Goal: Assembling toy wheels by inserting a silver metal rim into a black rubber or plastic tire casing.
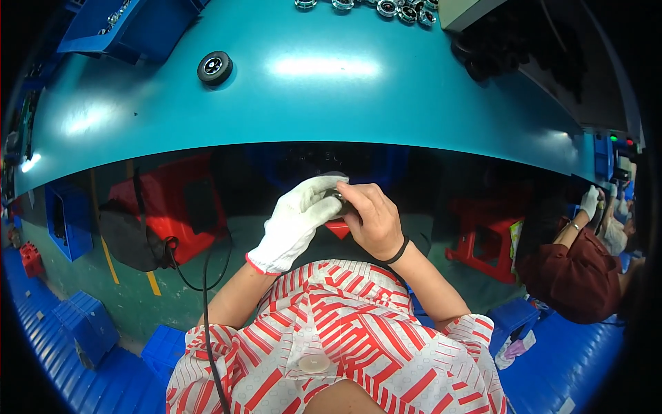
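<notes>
Just off the table's front edge, in front of my waist, both hands meet around a dark round part (pixel 336 195), which looks like a small wheel. Fingers cover most of it, so its exact kind is hard to make out. My left hand (pixel 296 219), in a white glove with a red cuff, grips it from the left with thumb and fingers. Bare and with a black band at the wrist, my right hand (pixel 377 222) pinches it from the right. A wheel with a black tyre (pixel 214 67) lies apart on the blue-green table (pixel 310 110).
At the far left stands a blue bin (pixel 131 31) with shiny parts. Several chrome wheel hubs (pixel 387 8) lie at the far edge, and black tyres (pixel 486 55) at the far right. Red stools (pixel 486 238) stand below the table. A co-worker in dark red (pixel 576 276) sits at right.
</notes>
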The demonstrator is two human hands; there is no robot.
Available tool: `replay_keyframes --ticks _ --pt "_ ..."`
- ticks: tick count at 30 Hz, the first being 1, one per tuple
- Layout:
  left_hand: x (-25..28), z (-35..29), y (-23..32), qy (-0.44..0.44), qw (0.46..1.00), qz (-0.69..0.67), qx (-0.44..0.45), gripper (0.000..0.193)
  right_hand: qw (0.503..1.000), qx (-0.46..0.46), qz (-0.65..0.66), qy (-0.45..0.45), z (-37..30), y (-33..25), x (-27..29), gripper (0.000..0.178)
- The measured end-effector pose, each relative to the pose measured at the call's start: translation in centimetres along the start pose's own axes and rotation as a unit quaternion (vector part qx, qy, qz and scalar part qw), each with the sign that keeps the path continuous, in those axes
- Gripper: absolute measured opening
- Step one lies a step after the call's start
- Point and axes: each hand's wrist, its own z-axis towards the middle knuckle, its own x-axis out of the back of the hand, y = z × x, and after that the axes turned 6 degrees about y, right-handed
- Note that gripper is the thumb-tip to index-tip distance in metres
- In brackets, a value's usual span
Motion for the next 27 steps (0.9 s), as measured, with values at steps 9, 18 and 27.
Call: replay_keyframes --ticks 9,18,27 --pt "0.1 -0.2 0.1 -0.030 0.996 0.045 -0.074 0.066 0.983 -0.120 0.134 -0.035 0.4 -0.6 1.1 0.057" --pt "0.7 -0.3 -0.2 0.048 0.998 -0.042 -0.009 0.045 0.984 -0.142 0.105 -0.025 0.8 -0.6 1.2 0.056" --pt "0.4 -0.7 -0.1 0.068 0.994 0.047 -0.070 0.048 0.977 -0.176 0.107 -0.050 0.8 -1.1 0.6 0.055"
